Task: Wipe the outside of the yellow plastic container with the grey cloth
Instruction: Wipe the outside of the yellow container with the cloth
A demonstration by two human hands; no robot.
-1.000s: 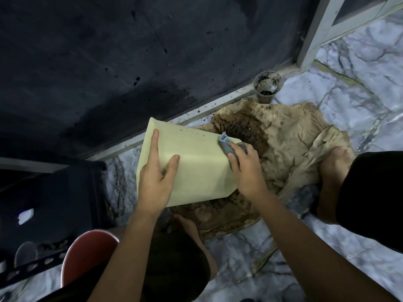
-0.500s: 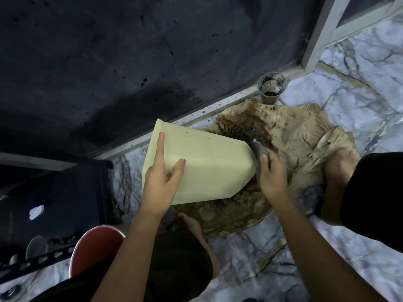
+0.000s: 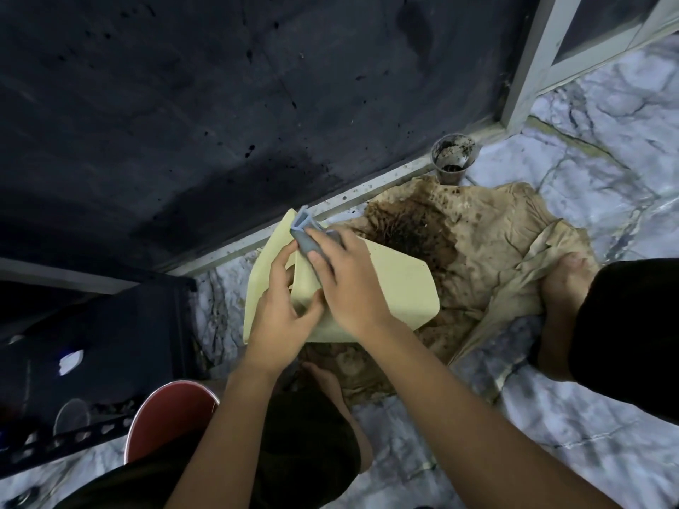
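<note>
The right hand (image 3: 349, 284) presses a grey cloth (image 3: 306, 238) onto the pale yellow plastic container's (image 3: 400, 288) far corner; the left hand (image 3: 281, 317) clasps its near side; pushed hard, the container could slip onto the soiled brown cloth (image 3: 488, 244).

We are on a home floor: marble-patterned tiles (image 3: 573, 409), dark wall (image 3: 220, 104), pale door frame (image 3: 532, 56), soil-stained cloth (image 3: 488, 229), dirty cup (image 3: 454, 156).

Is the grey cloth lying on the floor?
No, the right hand presses the grey cloth against the yellow container.
</note>
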